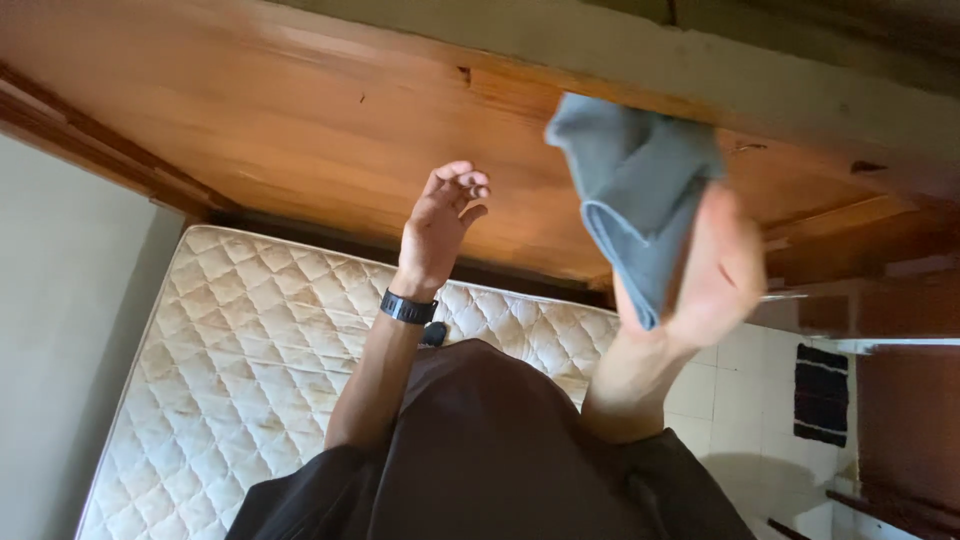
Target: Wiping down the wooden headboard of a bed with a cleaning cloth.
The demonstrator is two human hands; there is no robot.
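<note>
My right hand (718, 272) holds a folded grey cloth (632, 185) and presses it against the upper edge of a polished wooden headboard (300, 120). The cloth drapes down over my palm and fingers. My left hand (440, 222) is raised in front of the headboard with its fingers loosely curled and apart, holding nothing and touching nothing that I can tell. A black watch (408, 307) sits on that wrist. Both forearms come out of dark sleeves at the bottom of the view.
A bare quilted white mattress (230, 360), stained in places, lies below the headboard. A pale wall (60, 330) runs along the left. White floor tiles (745, 385), a dark mat (821, 393) and more wooden furniture (905, 420) are at the right.
</note>
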